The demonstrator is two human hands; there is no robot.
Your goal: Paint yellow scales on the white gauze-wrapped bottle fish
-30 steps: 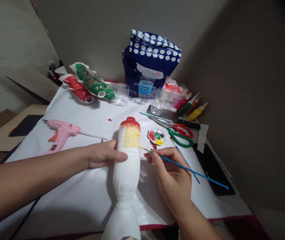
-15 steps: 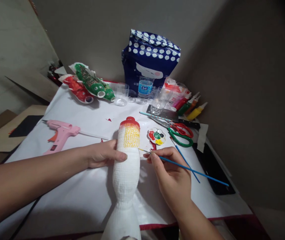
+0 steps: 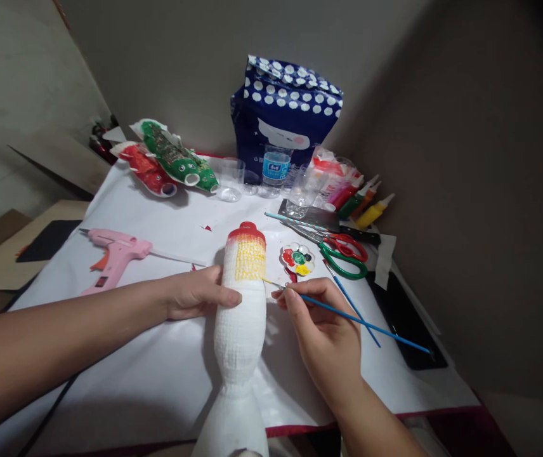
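Observation:
A white, gauze-textured bottle shape (image 3: 240, 336) with a narrow waist has a red top and a yellow painted patch below it. My left hand (image 3: 200, 293) grips its left side, thumb across the front, other fingers hidden behind. Between the thumb and fingers of my right hand (image 3: 326, 336) is a thin blue paintbrush (image 3: 366, 322); its yellow tip meets the bottle's right edge, at the patch's lower border. Just beyond that hand lies a flower-shaped palette (image 3: 299, 259) with red, green, yellow and dark paint.
A pink glue gun (image 3: 119, 251) lies left. Red and green fish shapes (image 3: 171, 155), clear cups (image 3: 231, 181) and a blue bag (image 3: 288, 108) stand behind. Scissors (image 3: 342, 261), a knife (image 3: 359, 235), paint tubes (image 3: 371, 212), another brush (image 3: 354, 308) and a black phone (image 3: 407, 327) are right.
The brush tip has moved slightly up along the bottle's right edge, together with my right hand. My left hand keeps its hold.

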